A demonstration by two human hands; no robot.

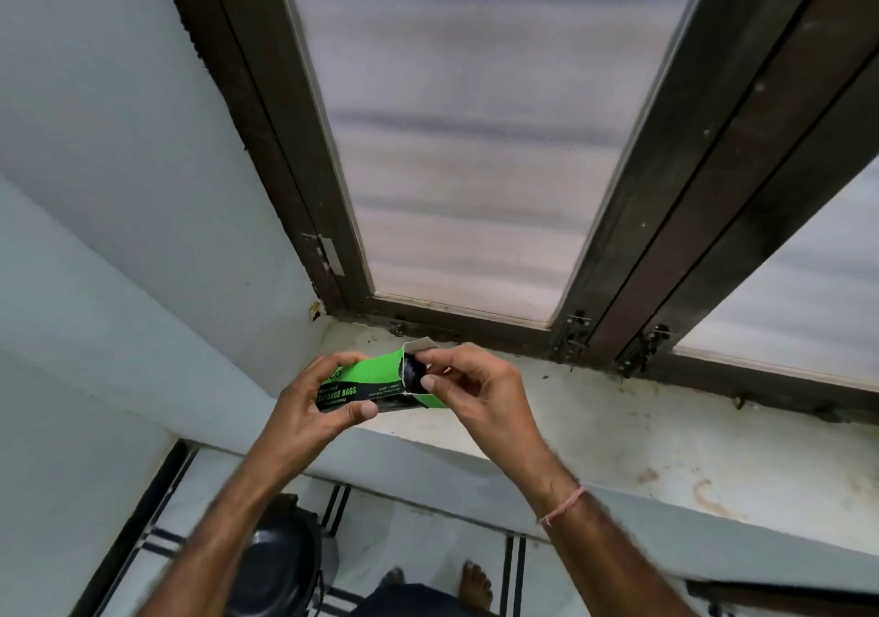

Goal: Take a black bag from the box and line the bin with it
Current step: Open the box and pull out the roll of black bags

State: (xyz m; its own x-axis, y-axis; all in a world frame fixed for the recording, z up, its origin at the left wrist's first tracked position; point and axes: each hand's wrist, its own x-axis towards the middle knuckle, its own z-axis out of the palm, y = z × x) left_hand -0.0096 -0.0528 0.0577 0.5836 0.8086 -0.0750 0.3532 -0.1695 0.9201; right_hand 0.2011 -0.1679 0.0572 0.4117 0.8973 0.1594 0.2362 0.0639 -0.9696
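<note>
Window sill [642, 431] below me: left hand [304, 407] grips the box [376, 376], right hand [480, 393] fingers pinch the black bag [413, 373] at the open end, so I pull straight out, slowly; bin [280, 564] sits by my feet.

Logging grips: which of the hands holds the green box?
The left hand grips the green box; the right hand pinches the black bag at its open end.
</note>
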